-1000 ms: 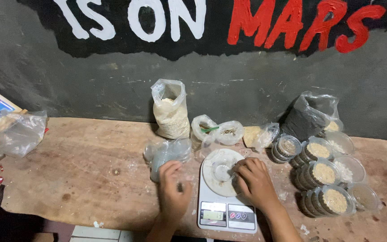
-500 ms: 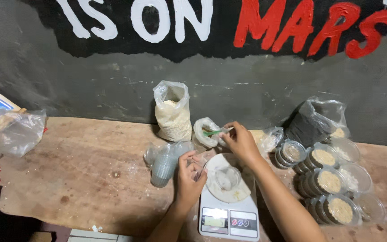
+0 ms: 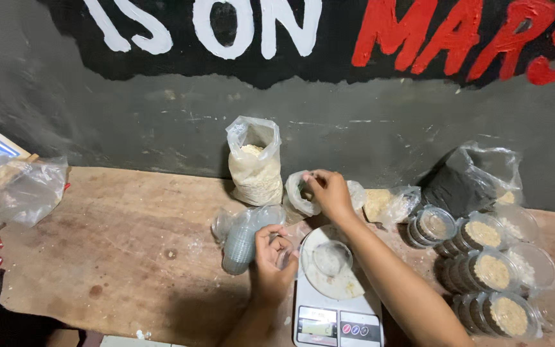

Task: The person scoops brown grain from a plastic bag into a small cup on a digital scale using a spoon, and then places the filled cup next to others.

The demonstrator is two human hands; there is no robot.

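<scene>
- The wooden table runs under both hands, against a dark painted wall beyond them.
- A dark bag slumps off to the right of the right hand, with stacks of filled tubs nearer the person, beside the right forearm.
- A tall bag of pale grains stands upright just left of the right hand, past the left hand.
- The right arm stretches forward across the scale, forearm slanting up from the lower right, wrist bent down at the end.
- The scale sits just right of the left hand, under the right forearm; a white plate lies on it with a clear cup on top.
- A sleeve of stacked clear cups lies on its side, just left of the left hand.
- The small bag sits touching the right hand, on its left side.
- The right hand has its fingers bunched, pinching the small bag's rim.
- The left hand comes up from the bottom edge, fingers curled around a small clear lid held just beside the plate.
</scene>
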